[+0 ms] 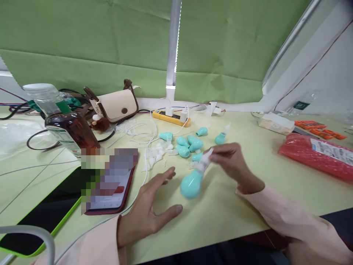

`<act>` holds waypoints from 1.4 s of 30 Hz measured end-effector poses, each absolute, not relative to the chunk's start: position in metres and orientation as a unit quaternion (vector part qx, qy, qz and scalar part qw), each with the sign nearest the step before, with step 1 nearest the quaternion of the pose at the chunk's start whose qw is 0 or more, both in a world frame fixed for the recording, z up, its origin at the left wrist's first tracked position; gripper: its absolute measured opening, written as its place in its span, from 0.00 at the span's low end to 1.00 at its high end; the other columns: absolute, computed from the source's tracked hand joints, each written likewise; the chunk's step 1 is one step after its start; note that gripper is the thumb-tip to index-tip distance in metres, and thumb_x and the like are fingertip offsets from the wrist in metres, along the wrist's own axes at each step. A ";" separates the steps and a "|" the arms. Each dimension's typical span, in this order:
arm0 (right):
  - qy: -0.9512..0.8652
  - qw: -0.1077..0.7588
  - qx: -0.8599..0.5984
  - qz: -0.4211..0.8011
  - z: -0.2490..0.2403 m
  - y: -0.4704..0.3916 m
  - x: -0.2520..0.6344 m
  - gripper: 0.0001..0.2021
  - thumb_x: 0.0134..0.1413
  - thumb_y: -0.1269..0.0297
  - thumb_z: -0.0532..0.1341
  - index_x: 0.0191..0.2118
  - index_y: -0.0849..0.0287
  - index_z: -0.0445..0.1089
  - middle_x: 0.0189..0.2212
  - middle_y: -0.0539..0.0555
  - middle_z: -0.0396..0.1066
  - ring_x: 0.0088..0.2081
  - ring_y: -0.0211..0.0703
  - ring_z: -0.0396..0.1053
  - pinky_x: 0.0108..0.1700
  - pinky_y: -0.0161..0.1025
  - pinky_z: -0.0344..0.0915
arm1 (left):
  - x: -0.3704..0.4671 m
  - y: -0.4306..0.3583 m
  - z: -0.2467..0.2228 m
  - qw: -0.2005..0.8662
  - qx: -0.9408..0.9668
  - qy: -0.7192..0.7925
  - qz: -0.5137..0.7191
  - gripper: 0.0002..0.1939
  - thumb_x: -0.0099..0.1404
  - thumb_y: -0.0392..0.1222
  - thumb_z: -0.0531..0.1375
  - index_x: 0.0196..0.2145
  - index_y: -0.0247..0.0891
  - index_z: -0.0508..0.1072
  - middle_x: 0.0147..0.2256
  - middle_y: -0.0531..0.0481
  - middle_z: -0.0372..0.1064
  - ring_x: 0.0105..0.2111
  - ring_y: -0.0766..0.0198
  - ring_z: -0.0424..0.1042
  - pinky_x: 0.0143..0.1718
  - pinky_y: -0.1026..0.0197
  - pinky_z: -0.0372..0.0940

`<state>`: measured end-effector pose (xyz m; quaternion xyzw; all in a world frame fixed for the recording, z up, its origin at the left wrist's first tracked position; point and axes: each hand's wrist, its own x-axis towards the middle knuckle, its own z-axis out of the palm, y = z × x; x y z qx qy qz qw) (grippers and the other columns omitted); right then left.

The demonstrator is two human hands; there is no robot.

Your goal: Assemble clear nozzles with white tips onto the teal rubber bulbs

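Observation:
My right hand (pixel 230 160) pinches the white tip of a teal bulb (pixel 191 184), which hangs below and left of the fingers over the near part of the table. To the left of that bulb, my left hand (pixel 151 206) is spread, with thumb and fingers apart and nothing between them. Several loose teal bulbs (pixel 195 142) lie in a group beyond the hands. Another bulb with a clear tip (pixel 220 138) stands behind my right hand. Small white and translucent pieces (pixel 154 156) are scattered left of the group.
Two phones, one green-edged (pixel 44 209) and one red-edged (pixel 113 187), lie at left beside a brown bottle (pixel 71 130). Behind are a cream bag (pixel 117 106), white cables and a yellow power strip (pixel 171 118). A red package (pixel 317 156) lies at right.

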<state>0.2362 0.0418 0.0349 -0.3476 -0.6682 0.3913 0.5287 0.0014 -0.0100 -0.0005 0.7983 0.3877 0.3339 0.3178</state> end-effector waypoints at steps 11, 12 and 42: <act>-0.627 0.429 -0.649 -0.025 0.053 0.098 0.316 0.06 0.35 0.63 0.63 0.22 0.60 0.72 0.21 0.55 0.72 0.25 0.47 0.70 0.32 0.44 0.68 | 0.006 -0.006 -0.002 0.263 0.808 0.393 0.351 0.11 0.59 0.34 0.51 0.41 0.38 0.66 0.45 0.44 0.61 0.46 0.60 0.62 0.47 0.58 0.58; -0.634 0.406 -0.657 -0.037 0.051 0.099 0.314 0.06 0.36 0.63 0.62 0.22 0.61 0.72 0.21 0.55 0.72 0.26 0.48 0.70 0.33 0.43 0.67 | 0.006 -0.006 -0.002 0.259 0.809 0.392 0.352 0.11 0.59 0.34 0.51 0.40 0.38 0.66 0.45 0.44 0.61 0.46 0.60 0.62 0.46 0.59 0.58; -0.925 0.186 -0.326 -0.063 0.023 0.033 0.213 0.08 0.49 0.62 0.57 0.35 0.59 0.67 0.32 0.56 0.60 0.36 0.44 0.56 0.36 0.42 0.49 | 0.013 -0.011 -0.005 0.362 0.745 0.422 0.369 0.10 0.57 0.37 0.55 0.38 0.37 0.66 0.33 0.47 0.67 0.31 0.62 0.66 0.34 0.59 0.63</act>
